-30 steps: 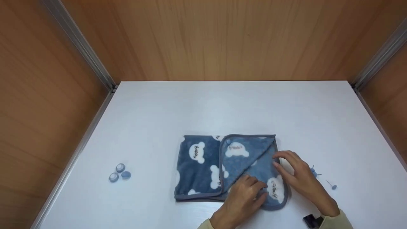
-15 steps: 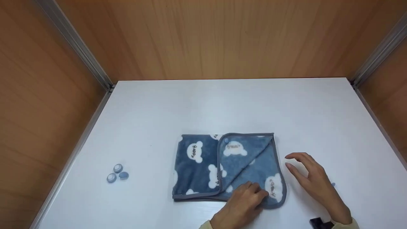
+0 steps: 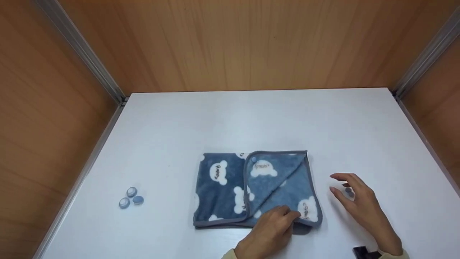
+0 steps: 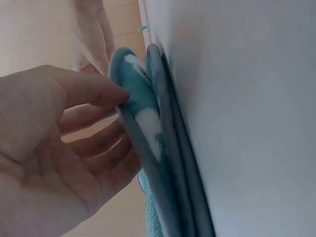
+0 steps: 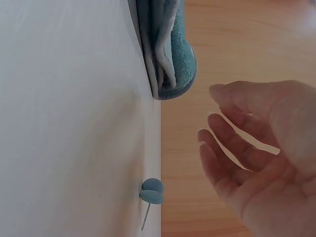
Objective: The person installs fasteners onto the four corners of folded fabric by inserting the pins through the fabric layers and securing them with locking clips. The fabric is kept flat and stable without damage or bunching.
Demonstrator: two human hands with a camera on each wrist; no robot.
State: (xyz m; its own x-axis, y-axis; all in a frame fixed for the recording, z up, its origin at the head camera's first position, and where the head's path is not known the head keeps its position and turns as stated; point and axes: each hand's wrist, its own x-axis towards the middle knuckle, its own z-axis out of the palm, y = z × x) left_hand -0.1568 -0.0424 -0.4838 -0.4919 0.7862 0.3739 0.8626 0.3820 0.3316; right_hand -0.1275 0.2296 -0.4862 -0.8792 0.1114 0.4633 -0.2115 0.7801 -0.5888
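Brown wood-grain panels (image 3: 230,46) stand beyond both your grips, enclosing the white, smooth-topped table (image 3: 222,122).

On it lies the task's thing, the folded blue plush blanket (image 3: 221,199) with white bear-head patches and grey-blue edging; it reaches away and leftward from your left grip, and ends short of your right. Its upper layer's near right corner has just come up off the layers beneath, where half a second ago it lay flat; this suggests that the fold is being worked from that edge, with the flap not yet settled.

Your left grip (image 3: 271,228) is clamped on that lifted edge, thumb against the trim. Your right grip (image 3: 363,205) has drawn off to the right; its fingers and thumb are apart, holding nothing.

One white bear-head patch (image 3: 217,172), beyond and left of your left grip, reads "Happy" sideways; lettering on the others is too unclear to read. No brand shows.

Well left of your left grip sit three small, rounded blue pieces (image 3: 138,200). A blue round-headed pin with a thin spike (image 5: 152,197) lies on the table below your right grip.
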